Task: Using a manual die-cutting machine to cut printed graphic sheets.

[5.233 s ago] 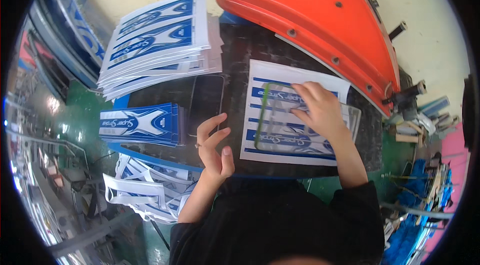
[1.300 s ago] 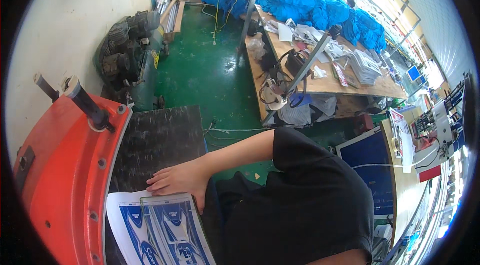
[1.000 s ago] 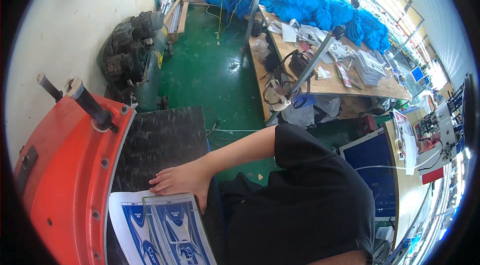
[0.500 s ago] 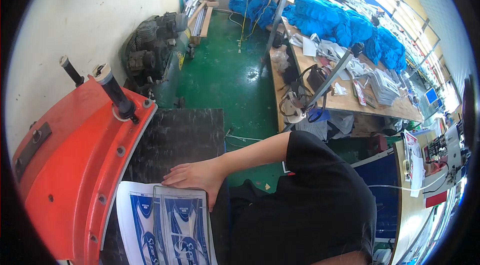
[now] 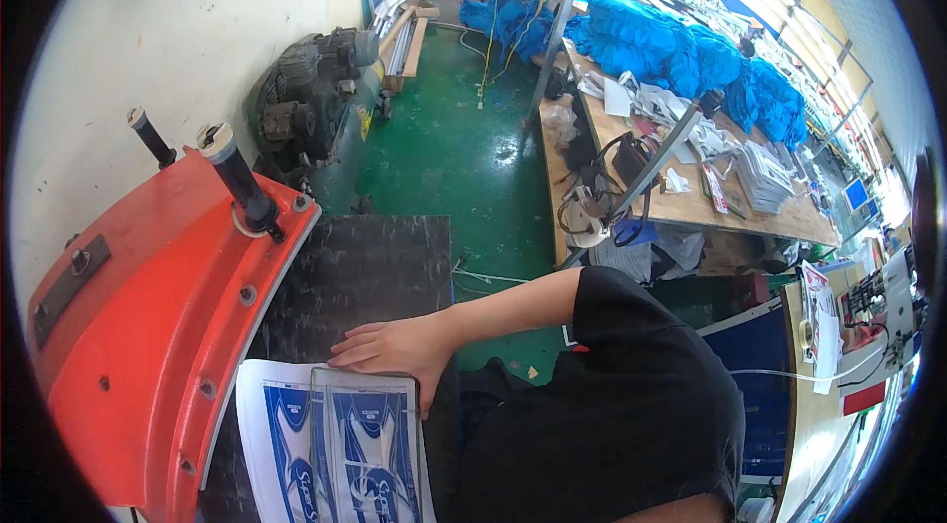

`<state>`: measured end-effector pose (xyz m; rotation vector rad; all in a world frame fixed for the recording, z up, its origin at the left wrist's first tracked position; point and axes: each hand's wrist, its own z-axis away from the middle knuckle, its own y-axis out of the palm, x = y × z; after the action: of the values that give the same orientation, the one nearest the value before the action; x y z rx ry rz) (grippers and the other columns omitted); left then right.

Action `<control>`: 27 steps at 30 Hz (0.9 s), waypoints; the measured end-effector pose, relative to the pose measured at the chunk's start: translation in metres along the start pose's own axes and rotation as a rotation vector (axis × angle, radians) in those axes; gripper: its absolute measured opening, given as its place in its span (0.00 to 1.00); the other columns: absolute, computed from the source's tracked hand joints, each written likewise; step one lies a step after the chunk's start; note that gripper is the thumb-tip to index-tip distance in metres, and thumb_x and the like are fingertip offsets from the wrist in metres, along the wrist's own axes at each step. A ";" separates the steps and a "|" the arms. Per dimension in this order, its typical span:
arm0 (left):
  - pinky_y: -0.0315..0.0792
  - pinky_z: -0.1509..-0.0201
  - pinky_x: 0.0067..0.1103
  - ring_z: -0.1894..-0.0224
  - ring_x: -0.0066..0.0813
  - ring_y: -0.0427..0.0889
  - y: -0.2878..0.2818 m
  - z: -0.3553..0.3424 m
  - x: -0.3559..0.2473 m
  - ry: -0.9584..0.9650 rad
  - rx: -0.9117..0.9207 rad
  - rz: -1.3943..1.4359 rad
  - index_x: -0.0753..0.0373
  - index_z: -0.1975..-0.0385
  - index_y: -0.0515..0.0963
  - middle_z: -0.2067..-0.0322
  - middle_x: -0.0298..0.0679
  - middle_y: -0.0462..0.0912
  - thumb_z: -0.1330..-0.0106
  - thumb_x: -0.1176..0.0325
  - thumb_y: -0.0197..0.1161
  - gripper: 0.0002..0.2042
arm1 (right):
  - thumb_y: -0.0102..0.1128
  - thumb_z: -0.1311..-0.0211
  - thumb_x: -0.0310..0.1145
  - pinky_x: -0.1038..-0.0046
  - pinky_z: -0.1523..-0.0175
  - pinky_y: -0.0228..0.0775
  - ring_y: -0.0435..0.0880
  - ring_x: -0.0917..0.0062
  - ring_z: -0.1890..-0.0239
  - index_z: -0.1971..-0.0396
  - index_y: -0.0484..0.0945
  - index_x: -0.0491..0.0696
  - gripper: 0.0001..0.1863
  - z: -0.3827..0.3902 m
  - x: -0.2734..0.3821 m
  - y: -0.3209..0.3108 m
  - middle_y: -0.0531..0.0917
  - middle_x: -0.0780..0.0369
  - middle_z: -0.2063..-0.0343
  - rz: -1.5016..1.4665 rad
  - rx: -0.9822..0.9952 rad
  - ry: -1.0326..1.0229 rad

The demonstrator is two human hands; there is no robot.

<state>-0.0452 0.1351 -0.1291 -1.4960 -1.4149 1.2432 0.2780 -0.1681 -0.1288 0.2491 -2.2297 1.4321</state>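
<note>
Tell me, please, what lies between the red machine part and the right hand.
In the head view, a strip of black work surface shows between the red machine part and the right hand; the printed sheet begins just lower.

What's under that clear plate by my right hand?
Through the clear plate you can see a white sheet with blue printing, lying on a dark board. Whether more sheets lie beneath is hidden, as is whatever your right hand covers.
</note>
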 end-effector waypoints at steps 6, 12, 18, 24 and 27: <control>0.54 0.32 0.56 0.33 0.65 0.56 0.000 0.008 -0.004 -0.038 -0.001 -0.001 0.61 0.29 0.32 0.32 0.62 0.50 0.51 0.38 0.70 0.61 | 0.74 0.72 0.65 0.48 0.28 0.41 0.51 0.49 0.29 0.36 0.57 0.35 0.66 -0.002 0.003 0.001 0.56 0.44 0.33 -0.033 0.001 0.038; 0.54 0.32 0.56 0.33 0.65 0.56 -0.008 0.018 -0.014 -0.078 -0.006 -0.005 0.62 0.29 0.32 0.32 0.62 0.50 0.51 0.38 0.70 0.62 | 0.71 0.71 0.68 0.46 0.28 0.36 0.46 0.49 0.28 0.35 0.55 0.35 0.67 -0.003 0.011 0.002 0.52 0.42 0.32 0.110 -0.025 0.054; 0.54 0.31 0.53 0.32 0.62 0.56 0.020 0.032 0.014 -0.083 -0.090 0.068 0.68 0.30 0.39 0.33 0.62 0.52 0.52 0.37 0.70 0.61 | 0.69 0.71 0.71 0.45 0.28 0.35 0.45 0.49 0.28 0.34 0.52 0.35 0.70 0.005 0.002 0.007 0.52 0.42 0.32 0.092 0.012 0.075; 0.54 0.31 0.52 0.32 0.61 0.55 -0.005 0.009 -0.015 -0.254 0.027 0.052 0.67 0.30 0.41 0.33 0.62 0.52 0.52 0.37 0.70 0.59 | 0.68 0.70 0.72 0.46 0.28 0.34 0.46 0.49 0.28 0.34 0.52 0.35 0.70 0.002 0.004 0.004 0.52 0.42 0.32 0.097 0.018 0.070; 0.54 0.31 0.52 0.31 0.60 0.55 -0.011 -0.005 -0.028 -0.338 0.088 0.060 0.67 0.30 0.42 0.33 0.61 0.52 0.52 0.37 0.70 0.59 | 0.68 0.70 0.72 0.46 0.28 0.34 0.46 0.49 0.28 0.34 0.52 0.35 0.70 0.001 0.001 0.007 0.52 0.42 0.32 0.110 0.014 0.064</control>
<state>-0.0418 0.1092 -0.1125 -1.3201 -1.5139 1.6332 0.2736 -0.1658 -0.1347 0.0851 -2.2123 1.4920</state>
